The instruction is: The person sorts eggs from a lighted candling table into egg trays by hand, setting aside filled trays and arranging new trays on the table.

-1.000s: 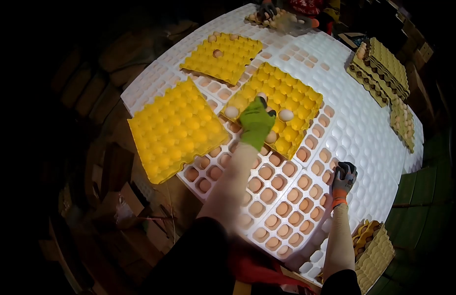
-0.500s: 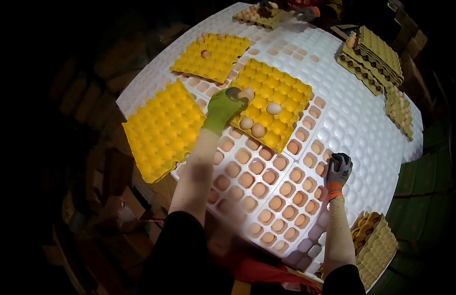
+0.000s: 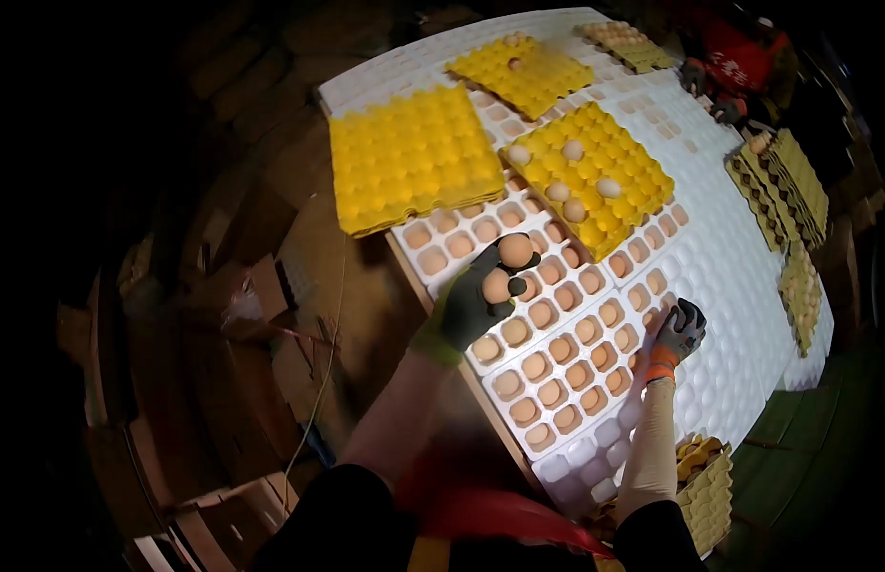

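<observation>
My left hand point(image 3: 476, 300), in a green glove with dark fingers, is wrapped round two brown eggs point(image 3: 516, 251), palm turned up, above the near left part of the white foam trays. Many cups of the white tray point(image 3: 547, 329) hold eggs. My right hand point(image 3: 681, 329), in a grey glove with an orange cuff, rests with curled fingers on the tray's right side; what it holds, if anything, is hidden. Beyond my left hand lies a yellow egg tray point(image 3: 633, 162) with several loose eggs point(image 3: 572, 151) on it.
A stack of yellow trays point(image 3: 414, 157) lies at the left, and another yellow tray point(image 3: 519, 76) farther back. Green-grey trays point(image 3: 786, 181) stand at the right edge, more point(image 3: 707, 500) at the near right. Across the table is a person in red point(image 3: 738, 57).
My left hand has left the middle yellow tray and come nearer with two eggs, palm now up. Another egg lies on that tray. The whole view has shifted.
</observation>
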A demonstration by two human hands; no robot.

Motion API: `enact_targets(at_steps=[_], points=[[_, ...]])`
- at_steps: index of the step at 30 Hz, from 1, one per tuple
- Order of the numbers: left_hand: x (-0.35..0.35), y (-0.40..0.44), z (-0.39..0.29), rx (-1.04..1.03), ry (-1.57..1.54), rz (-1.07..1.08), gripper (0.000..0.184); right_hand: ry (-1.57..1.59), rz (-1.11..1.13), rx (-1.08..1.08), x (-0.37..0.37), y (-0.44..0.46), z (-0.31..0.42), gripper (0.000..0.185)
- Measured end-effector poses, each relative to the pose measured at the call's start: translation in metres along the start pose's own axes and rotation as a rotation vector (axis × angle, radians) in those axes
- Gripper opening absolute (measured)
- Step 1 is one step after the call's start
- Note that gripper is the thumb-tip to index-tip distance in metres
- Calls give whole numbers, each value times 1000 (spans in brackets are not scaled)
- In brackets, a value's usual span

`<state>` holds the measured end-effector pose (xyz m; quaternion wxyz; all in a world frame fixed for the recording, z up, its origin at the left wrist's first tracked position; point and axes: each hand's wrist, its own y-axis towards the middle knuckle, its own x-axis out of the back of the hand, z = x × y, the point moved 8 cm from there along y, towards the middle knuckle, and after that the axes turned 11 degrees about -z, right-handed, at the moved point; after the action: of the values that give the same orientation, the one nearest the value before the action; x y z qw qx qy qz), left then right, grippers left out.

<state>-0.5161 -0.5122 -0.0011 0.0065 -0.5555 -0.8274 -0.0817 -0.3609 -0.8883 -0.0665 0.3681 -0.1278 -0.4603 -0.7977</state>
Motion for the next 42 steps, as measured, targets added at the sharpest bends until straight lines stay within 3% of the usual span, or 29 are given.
enact_targets(at_steps=[1, 2, 3, 4, 6, 8, 10, 11, 12, 14, 15, 16, 18, 19, 20, 21, 22, 23, 24, 25, 26, 27, 29, 30, 36, 40, 41, 42], points=[[8, -18, 14, 111, -257, -13, 64, 230, -72, -85, 0, -4, 19, 11], [16, -39, 22, 222, -484, -50, 62, 247, 14, 25, -10, -9, 32, 13], [23, -61, 30, 325, -712, -103, 59, 465, 94, -68, -19, -21, 60, 16], [36, -76, 30, 188, -489, -200, 54, 677, 170, -171, -23, -39, 100, 18], [63, -107, 20, -79, 20, -396, 46, 898, 530, -110, -25, -90, 189, 24], [84, -138, 38, 12, 150, -438, 42, 1032, 890, 84, 9, -149, 285, 29], [102, -171, 52, 149, 50, -540, 46, 1086, 1198, -48, 25, -218, 325, 41], [113, -178, 49, 167, 31, -556, 46, 1018, 1183, 147, 31, -244, 335, 45], [121, -179, 35, 84, -107, -498, 48, 1003, 1174, 247, 33, -273, 338, 47], [130, -234, 114, 282, -87, -568, 50, 1032, 1157, 351, 36, -326, 341, 51], [137, -254, 128, 348, 110, -578, 47, 967, 1133, 442, 37, -347, 341, 53], [148, -270, 145, 406, 310, -578, 44, 884, 1271, 285, 22, -380, 321, 52], [144, -328, 214, 556, -259, -781, 37, 772, 1516, 22, 5, -438, 294, 41], [147, -355, 247, 706, -371, -825, 32, 744, 1600, -194, 0, -472, 272, 40], [147, -373, 261, 652, -251, -822, 30, 446, 1806, -438, -3, -507, 239, 48], [146, -391, 273, 600, -129, -824, 29, 484, 1750, -192, -9, -525, 228, 50], [132, -423, 303, 875, -442, -989, 28, 513, 1687, 51, -10, -552, 205, 52], [123, -443, 319, 901, -471, -979, 28, 509, 1733, -143, -7, -594, 156, 53], [118, -467, 339, 971, -345, -931, 28, 476, 1732, -140, 6, -594, 147, 53], [112, -477, 354, 1009, -295, -898, 28, 641, 1800, -1061, 24, -602, 141, 48], [106, -488, 369, 1045, -247, -863, 29, 717, 1735, -1530, 32, -612, 150, 46], [107, -496, 371, 1055, -207, -979, 30, 730, 1570, -2002, 41, -622, 159, 43], [108, -501, 381, 1025, -66, -1091, 34, 409, 1922, -686, 10, -653, 171, 23], [109, -498, 390, 902, 163, -1092, 35, 391, 1906, -677, 2, -667, 159, 23], [79, -498, 441, 925, 51, -1056, 41, 445, 1741, -1088, 0, -712, 51, 27], [82, -488, 448, 909, 50, -1021, 37, 359, 1631, -1293, -36, -694, 84, 31], [81, -486, 450, 866, 70, -965, 38, 360, 1621, -1290, -42, -695, 83, 31], [80, -484, 452, 822, 88, -912, 39, 348, 1592, -1102, -52, -689, 82, 32]])
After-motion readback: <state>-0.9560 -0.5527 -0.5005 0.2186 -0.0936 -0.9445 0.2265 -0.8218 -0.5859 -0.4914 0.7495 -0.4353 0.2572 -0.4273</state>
